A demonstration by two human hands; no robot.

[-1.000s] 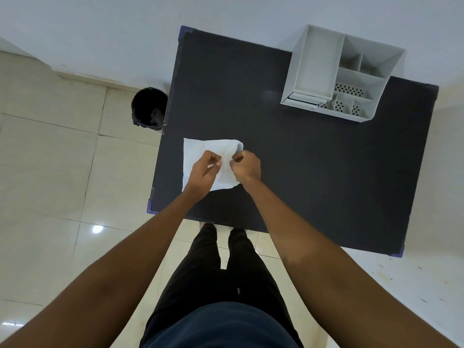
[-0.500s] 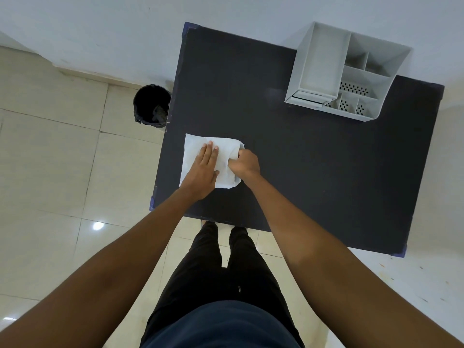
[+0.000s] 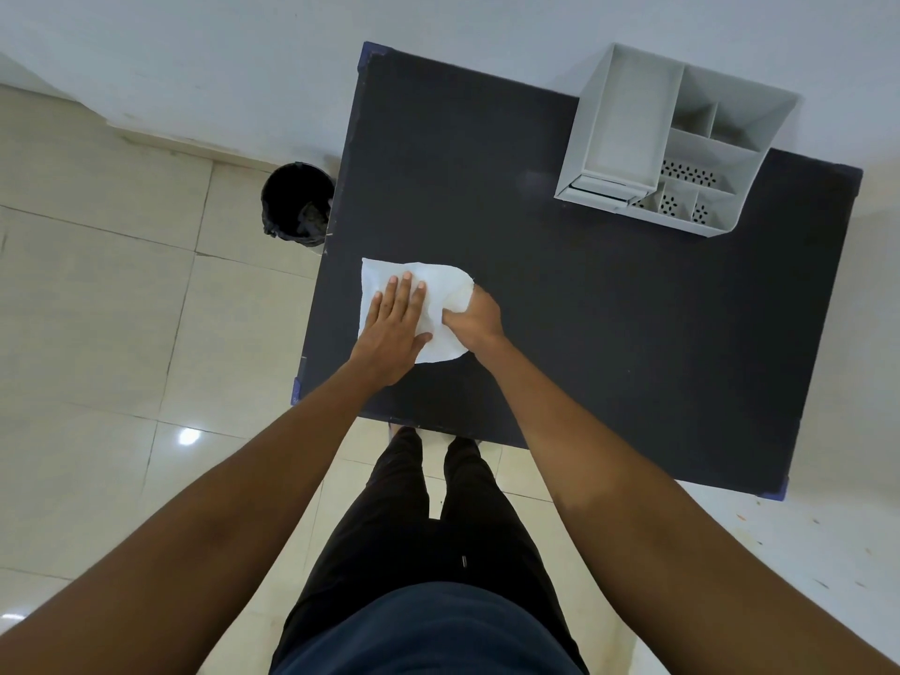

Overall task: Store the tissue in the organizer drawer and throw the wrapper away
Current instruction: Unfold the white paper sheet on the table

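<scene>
A white tissue (image 3: 438, 280) lies spread on the black table (image 3: 609, 309) near its left front corner. My left hand (image 3: 394, 328) rests flat on the tissue's left half, fingers straight and pressed down. My right hand (image 3: 470, 319) pinches the tissue's right edge, which curls up and over toward the left. The grey organizer (image 3: 628, 134) stands at the table's far right, its small drawer (image 3: 604, 187) at the lower front looking closed. I see no wrapper on the table.
A black bin (image 3: 297, 204) lined with a dark bag stands on the tiled floor beside the table's left edge. A white wall runs behind the table. My legs are at the table's front edge.
My left hand went from pinching the tissue to lying flat on it. My right hand kept its grip on the right edge and folded it over leftward.
</scene>
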